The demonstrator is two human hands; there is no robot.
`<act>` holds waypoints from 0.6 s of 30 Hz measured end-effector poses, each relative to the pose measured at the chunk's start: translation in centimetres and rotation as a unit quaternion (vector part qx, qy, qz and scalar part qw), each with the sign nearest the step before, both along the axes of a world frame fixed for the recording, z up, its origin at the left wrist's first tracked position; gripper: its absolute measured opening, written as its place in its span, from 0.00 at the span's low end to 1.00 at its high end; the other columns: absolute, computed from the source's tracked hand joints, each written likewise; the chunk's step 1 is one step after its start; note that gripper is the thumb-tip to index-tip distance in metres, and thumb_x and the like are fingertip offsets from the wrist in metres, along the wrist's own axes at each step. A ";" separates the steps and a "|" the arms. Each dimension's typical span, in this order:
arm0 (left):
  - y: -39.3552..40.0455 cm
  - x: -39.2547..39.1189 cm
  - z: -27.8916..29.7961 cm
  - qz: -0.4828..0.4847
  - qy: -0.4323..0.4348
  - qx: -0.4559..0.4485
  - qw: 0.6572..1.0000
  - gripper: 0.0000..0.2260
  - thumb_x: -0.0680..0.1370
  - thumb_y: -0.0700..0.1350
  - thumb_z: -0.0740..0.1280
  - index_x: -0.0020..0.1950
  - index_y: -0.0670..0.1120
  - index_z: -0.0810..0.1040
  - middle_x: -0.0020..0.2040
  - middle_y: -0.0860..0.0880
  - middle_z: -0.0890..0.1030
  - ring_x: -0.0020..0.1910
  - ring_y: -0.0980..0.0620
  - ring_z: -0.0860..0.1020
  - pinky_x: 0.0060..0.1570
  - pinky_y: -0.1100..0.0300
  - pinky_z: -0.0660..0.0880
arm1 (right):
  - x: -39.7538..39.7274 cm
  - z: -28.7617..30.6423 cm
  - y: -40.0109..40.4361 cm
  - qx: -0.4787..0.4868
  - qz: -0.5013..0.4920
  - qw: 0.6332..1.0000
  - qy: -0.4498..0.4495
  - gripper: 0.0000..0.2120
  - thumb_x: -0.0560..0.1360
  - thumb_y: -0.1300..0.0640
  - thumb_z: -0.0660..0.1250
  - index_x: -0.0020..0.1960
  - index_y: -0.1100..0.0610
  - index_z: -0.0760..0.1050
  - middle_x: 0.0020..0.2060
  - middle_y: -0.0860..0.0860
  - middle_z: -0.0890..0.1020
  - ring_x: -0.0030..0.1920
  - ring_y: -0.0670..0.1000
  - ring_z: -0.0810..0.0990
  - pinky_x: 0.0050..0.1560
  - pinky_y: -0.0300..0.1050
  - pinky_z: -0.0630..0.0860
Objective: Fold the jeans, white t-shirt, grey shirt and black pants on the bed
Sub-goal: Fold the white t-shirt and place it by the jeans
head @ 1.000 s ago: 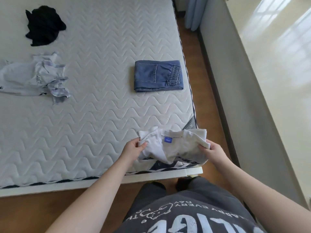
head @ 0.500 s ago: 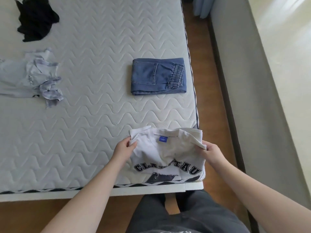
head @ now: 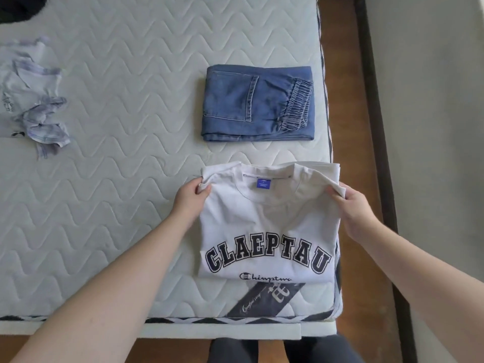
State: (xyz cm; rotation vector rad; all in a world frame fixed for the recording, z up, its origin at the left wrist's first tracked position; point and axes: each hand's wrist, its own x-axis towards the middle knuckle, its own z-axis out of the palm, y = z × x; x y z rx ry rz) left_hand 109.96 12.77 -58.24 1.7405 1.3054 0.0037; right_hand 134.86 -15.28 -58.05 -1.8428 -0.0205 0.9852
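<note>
We are pinching the two shoulder corners of the white t-shirt [head: 267, 231], the left hand [head: 190, 200] at its left corner and the right hand [head: 351, 208] at its right, so the folded panel is lying square and print-up on the bed [head: 131, 127] near its front right corner. The folded jeans [head: 258, 103] are sitting just beyond it; the crumpled grey shirt [head: 31, 100] is waiting well to the left.

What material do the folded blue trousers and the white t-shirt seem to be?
Jeans: denim, apparently cotton, matte washed blue with contrast pocket stitching. White t-shirt: soft jersey knit, probably cotton, matte, ribbed collar, flat printed letters. Both hands pinch its shoulders.
</note>
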 end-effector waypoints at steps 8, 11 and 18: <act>4.1 3.9 -7.6 0.102 -0.029 -0.170 0.980 0.13 0.79 0.49 0.69 0.59 0.44 0.77 0.51 0.47 0.83 0.48 0.49 0.81 0.42 0.60 0.76 | 4.8 -8.0 3.1 -0.058 -0.002 0.998 0.038 0.07 0.78 0.56 0.69 0.54 0.57 0.81 0.44 0.55 0.85 0.43 0.54 0.82 0.46 0.51 0.79; 6.1 5.4 -8.7 0.159 -0.051 -0.247 0.955 0.17 0.78 0.56 0.68 0.59 0.44 0.79 0.51 0.45 0.84 0.50 0.46 0.83 0.52 0.53 0.79 | 6.3 -9.4 3.9 -0.075 -0.022 0.995 0.066 0.16 0.74 0.46 0.72 0.57 0.55 0.80 0.47 0.54 0.85 0.44 0.51 0.84 0.43 0.44 0.78; 7.7 6.4 -9.2 0.130 -0.132 -0.178 0.966 0.14 0.78 0.37 0.69 0.63 0.42 0.76 0.51 0.43 0.82 0.47 0.48 0.79 0.59 0.51 0.75 | 6.8 -9.4 4.9 -0.039 -0.014 0.999 -0.020 0.07 0.76 0.56 0.71 0.53 0.53 0.83 0.44 0.53 0.86 0.42 0.51 0.83 0.50 0.52 0.80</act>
